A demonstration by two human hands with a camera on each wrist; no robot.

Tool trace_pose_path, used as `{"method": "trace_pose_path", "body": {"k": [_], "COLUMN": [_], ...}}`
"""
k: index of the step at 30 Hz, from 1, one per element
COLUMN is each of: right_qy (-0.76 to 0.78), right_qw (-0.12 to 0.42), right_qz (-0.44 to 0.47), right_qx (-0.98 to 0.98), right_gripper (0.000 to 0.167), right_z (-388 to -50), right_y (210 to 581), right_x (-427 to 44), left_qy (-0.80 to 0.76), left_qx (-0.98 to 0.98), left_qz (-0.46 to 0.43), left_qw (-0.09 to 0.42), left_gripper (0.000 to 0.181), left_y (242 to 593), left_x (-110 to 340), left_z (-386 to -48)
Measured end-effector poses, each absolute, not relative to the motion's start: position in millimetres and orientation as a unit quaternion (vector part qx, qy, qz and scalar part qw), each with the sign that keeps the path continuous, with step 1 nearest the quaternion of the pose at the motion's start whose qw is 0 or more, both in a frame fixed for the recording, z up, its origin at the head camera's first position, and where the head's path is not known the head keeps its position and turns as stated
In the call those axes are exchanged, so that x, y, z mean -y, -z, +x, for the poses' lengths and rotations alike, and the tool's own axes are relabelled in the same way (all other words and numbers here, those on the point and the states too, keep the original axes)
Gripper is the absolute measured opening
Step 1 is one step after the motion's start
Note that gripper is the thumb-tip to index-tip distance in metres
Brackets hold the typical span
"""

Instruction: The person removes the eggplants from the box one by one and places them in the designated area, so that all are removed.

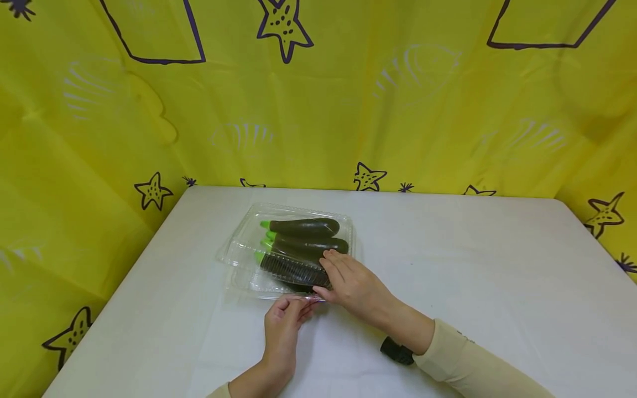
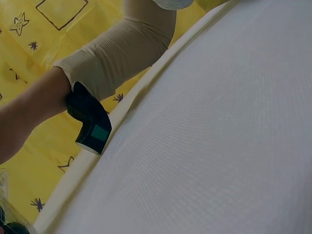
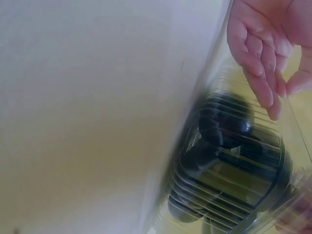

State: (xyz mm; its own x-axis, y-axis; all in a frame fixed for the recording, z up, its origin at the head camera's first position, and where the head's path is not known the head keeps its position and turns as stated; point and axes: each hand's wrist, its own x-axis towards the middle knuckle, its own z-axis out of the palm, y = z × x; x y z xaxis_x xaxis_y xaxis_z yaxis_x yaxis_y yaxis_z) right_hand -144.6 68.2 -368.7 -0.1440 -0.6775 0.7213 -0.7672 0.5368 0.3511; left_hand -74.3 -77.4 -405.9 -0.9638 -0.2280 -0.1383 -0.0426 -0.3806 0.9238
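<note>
A clear plastic clamshell container (image 1: 244, 279) holds several dark eggplants (image 1: 304, 227) with bright green stem ends. Its ribbed transparent lid (image 1: 239, 249) lies askew over them. At the container's front edge, my left hand (image 1: 283, 331) pinches the plastic rim. My right hand (image 1: 358, 287) is at the front right corner, its thumb and fingertips pinching the thin lid edge, as the right wrist view also shows. Through the plastic there, the eggplants (image 3: 229, 122) look dark and blurred. In the left wrist view, only a sliver of the container (image 2: 12, 219) shows.
A white cloth (image 1: 478, 276) covers the table. Yellow curtains (image 1: 318, 110) with starfish drawings hang behind and at both sides. A black wrist device (image 1: 396, 350) sits under my right forearm.
</note>
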Motion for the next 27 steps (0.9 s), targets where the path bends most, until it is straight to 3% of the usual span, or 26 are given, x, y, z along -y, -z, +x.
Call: {"method": "trace_pose_path", "body": {"k": [6,13,20,24,27], "right_qy": [-0.058,-0.151,-0.109,-0.137,-0.176], "right_qw": [0.452,0.400,0.338,0.316,0.314], "right_qz": [0.472,0.450,0.499,0.503,0.502], "right_qx": [0.755,0.784,0.791,0.793,0.786], "right_gripper": [0.048,0.051,0.049,0.058,0.054], "right_z": [-145,-149,-151,-151,-153], "right_y": [369,351,344,341,338], "right_x": [-67,-71,-74,-77,-78], "left_qy": [0.825,0.825,0.826,0.827,0.830], "left_qx": [0.550,0.555,0.554,0.553,0.550], "left_qz": [0.118,0.095,0.098,0.095,0.089], "left_qw": [0.060,0.049,0.040,0.035,0.033], "left_gripper": [0.012,0.011,0.010,0.010,0.010], "left_y": [407,409,410,411,411], "left_x": [78,79,81,80,81], "left_z": [-74,-73,-74,-73,-73]}}
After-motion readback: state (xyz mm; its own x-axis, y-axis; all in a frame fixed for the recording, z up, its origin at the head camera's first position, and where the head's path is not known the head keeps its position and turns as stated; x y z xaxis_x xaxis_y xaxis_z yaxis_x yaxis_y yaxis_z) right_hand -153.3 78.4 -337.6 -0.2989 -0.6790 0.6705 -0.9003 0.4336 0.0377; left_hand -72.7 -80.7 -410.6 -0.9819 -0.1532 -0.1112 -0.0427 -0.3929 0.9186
